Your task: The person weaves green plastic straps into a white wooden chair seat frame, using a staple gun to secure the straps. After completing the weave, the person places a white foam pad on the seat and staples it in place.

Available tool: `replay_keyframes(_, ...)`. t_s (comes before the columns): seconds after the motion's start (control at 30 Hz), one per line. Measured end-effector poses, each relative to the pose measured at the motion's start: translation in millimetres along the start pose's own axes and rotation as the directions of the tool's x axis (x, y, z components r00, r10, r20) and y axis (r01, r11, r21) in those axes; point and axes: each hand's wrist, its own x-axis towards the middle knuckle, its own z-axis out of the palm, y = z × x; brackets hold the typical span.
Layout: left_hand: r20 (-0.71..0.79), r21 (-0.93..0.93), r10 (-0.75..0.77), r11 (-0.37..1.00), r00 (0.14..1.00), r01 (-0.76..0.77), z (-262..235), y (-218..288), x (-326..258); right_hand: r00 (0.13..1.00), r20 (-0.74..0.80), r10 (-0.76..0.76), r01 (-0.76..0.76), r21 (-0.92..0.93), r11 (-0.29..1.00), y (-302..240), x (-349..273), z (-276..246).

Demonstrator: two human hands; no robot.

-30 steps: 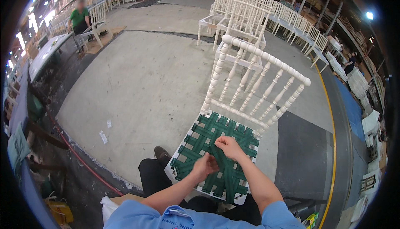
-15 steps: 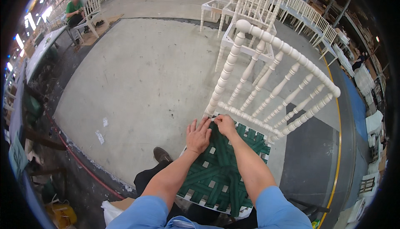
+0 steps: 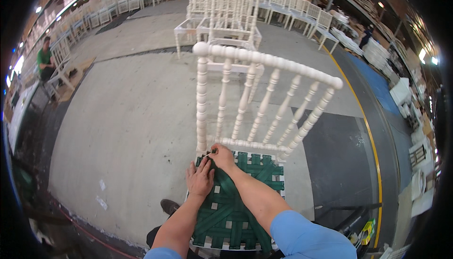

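Note:
In front of me is a white chair (image 3: 270, 61) with a turned spindle back. Its seat is woven from green webbing straps (image 3: 214, 223), with small gaps between them. Both hands are at the seat's back left corner, by the foot of the left back post. My left hand (image 3: 200, 179) lies on the webbing with its fingers stretched toward that corner. Just beyond it, my right hand (image 3: 222, 157) is closed in a pinch on a thin pale piece (image 3: 208, 154), whose kind is too small to tell. A dark strap end shows beside the right fingertips.
More white chairs (image 3: 222, 13) stand stacked behind this one, with rows of chairs farther back. At the far left a person in green (image 3: 46, 58) sits beside a chair. A yellow floor line (image 3: 367, 131) runs along the right. My shoe (image 3: 169, 206) is left of the seat.
My view has swung to the right, so the chair and hands appear farther left. Both hands are still at the same seat corner, the right one still pinching.

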Motion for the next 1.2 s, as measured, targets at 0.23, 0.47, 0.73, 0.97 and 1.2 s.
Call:
replay_keyframes(0.23,-0.016,0.008,0.005,1.000,1.000,-0.005,-1,5,-3,0.962,-0.249,-0.115,0.187,0.287,0.939,48,-140,-114)
replay_keyframes(0.47,0.003,-0.025,0.141,0.990,0.990,-0.141,-9,18,3,0.720,-0.501,0.480,-0.417,0.241,0.876,177,-396,-230)
replay_keyframes(0.73,0.140,0.203,0.080,0.973,0.987,-0.108,-29,66,-11,0.058,-0.782,0.620,-0.662,0.435,0.610,286,-599,-316)
replay_keyframes(0.97,0.194,0.434,-0.186,0.897,0.963,0.086,-29,83,-13,-0.098,-0.417,0.904,-0.846,0.513,0.145,363,-631,-394)
replay_keyframes(1.2,0.272,0.137,-0.117,0.987,0.955,0.082,-28,60,-5,-0.161,-0.523,0.837,-0.785,0.582,0.212,367,-608,-383)
